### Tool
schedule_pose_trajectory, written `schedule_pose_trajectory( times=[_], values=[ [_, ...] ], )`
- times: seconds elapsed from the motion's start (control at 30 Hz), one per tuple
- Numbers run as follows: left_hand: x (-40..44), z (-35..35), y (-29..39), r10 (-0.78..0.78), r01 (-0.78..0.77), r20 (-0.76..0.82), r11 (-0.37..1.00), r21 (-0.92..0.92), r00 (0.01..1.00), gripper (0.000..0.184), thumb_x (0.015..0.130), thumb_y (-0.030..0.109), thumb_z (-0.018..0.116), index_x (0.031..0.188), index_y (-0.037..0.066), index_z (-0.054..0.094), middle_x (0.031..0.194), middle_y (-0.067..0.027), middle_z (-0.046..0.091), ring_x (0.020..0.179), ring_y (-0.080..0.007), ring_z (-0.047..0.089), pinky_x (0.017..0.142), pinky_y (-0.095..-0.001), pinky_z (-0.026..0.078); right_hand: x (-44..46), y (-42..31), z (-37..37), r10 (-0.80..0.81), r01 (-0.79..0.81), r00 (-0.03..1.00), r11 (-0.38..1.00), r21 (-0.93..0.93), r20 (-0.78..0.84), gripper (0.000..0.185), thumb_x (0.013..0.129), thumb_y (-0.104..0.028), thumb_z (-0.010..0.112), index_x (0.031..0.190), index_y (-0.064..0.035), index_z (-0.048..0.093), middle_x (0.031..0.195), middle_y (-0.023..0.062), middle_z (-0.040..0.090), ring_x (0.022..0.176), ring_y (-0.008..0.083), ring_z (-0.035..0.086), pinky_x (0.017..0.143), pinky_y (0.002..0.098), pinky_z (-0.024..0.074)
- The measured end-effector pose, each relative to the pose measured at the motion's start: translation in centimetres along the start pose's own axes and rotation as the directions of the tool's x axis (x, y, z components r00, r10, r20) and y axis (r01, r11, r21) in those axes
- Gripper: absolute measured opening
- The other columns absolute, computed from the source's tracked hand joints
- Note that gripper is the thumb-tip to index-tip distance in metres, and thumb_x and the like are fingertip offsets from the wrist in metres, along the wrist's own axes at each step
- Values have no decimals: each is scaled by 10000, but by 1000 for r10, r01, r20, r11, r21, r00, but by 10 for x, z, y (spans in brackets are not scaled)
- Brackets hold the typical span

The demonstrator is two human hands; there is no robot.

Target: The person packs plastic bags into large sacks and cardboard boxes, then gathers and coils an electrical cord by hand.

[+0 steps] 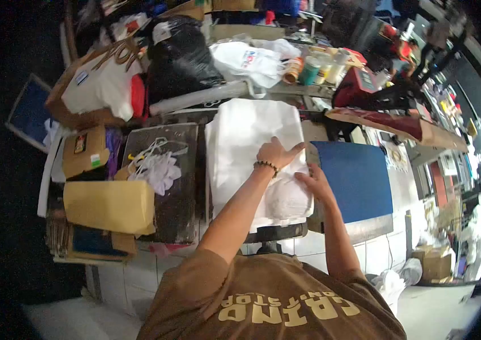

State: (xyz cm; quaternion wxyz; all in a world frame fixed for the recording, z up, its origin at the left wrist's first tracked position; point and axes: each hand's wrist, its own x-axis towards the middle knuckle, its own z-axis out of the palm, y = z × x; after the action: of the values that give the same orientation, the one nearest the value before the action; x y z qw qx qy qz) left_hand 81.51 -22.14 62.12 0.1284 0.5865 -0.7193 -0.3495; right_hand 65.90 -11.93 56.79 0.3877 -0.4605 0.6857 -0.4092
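A stack of white sheet-like material (240,164), perhaps fabric or bags, lies on a narrow board in front of me. My left hand (277,155), with a beaded bracelet at the wrist, presses on its upper right part, thumb and index finger stretched apart. At the stack's right edge is my right hand (318,186), its thumb over the white surface and its fingers pointing away from me, apart from the thumb. Whether it pinches the edge is hard to see. A crumpled, translucent white bundle (286,199) sits near the stack's front right corner, below both hands.
A blue flat board (354,181) lies to the right. Leftward are a dark board (167,215) with white strings, a yellow-tan padded block (109,207) and a cardboard box (84,152). Behind stand a black plastic bag (181,62), a clear roll (198,97) and several jars (309,71).
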Motion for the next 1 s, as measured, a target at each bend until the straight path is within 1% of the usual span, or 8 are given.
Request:
schedule_pose_trajectory(
  times=[0.03,0.17,0.27,0.37,0.5,0.57,0.83,1.0],
  values=[
    [6,5,10,-14,17,-47,998,59,999,1050,661,798,560,1111,-149,501,1006,-315,614,983,-421,614,847,-432,500,14,18,1,-190,177,981,956,-234,-34,664,714,-260,758,1225,71,492,1050,187,628,878,222,620,763,300,488],
    [21,24,18,126,-85,-169,970,227,978,870,683,674,624,1024,-125,575,937,-272,653,904,-390,650,823,-438,514,-28,-53,-3,-137,138,990,990,-16,46,596,701,-271,782,1158,51,577,1101,193,617,936,234,614,798,331,492],
    [38,10,10,89,-88,-13,994,67,996,591,724,462,623,948,-86,631,883,-239,673,874,-346,667,797,-430,522,-38,-49,-6,-251,254,966,966,39,-56,597,734,-345,785,1172,1,572,1220,145,508,1027,273,567,849,383,491],
    [22,-7,-4,34,-1,90,941,-339,995,412,764,297,601,939,-74,633,867,-237,671,792,-307,685,641,-391,554,-32,-21,-2,-68,94,991,967,235,-116,702,799,-323,720,1336,-7,396,1124,163,539,1022,224,541,843,335,457],
    [8,-4,-38,95,-89,-30,711,-698,995,233,820,115,559,974,-54,599,843,-118,661,677,-174,649,538,-344,543,-31,4,-13,157,-123,985,926,356,-70,713,841,-335,673,1369,0,330,1131,161,516,1022,209,527,833,319,451],
    [-11,-23,-33,65,-110,-89,648,-754,994,210,843,71,549,1024,-27,591,857,-68,640,689,-143,613,563,-298,521,-31,11,-19,88,-139,984,928,347,157,710,858,-329,654,1380,7,309,1150,165,492,1014,198,515,824,314,448],
    [-33,-83,-32,167,-204,-137,512,-834,976,275,867,62,592,1124,-32,573,1055,-84,648,876,-139,621,775,-266,488,-25,26,-14,4,-49,995,898,437,102,708,844,-233,681,1384,7,291,1124,159,495,913,180,546,789,310,465],
    [-28,-71,-38,136,-188,-136,525,-830,981,316,886,109,614,1165,-27,554,1071,-81,644,886,-134,615,778,-256,488,-23,32,-6,106,-218,974,660,719,198,692,847,-183,674,1398,-47,279,1099,137,515,927,178,541,788,314,465]
  ],
)
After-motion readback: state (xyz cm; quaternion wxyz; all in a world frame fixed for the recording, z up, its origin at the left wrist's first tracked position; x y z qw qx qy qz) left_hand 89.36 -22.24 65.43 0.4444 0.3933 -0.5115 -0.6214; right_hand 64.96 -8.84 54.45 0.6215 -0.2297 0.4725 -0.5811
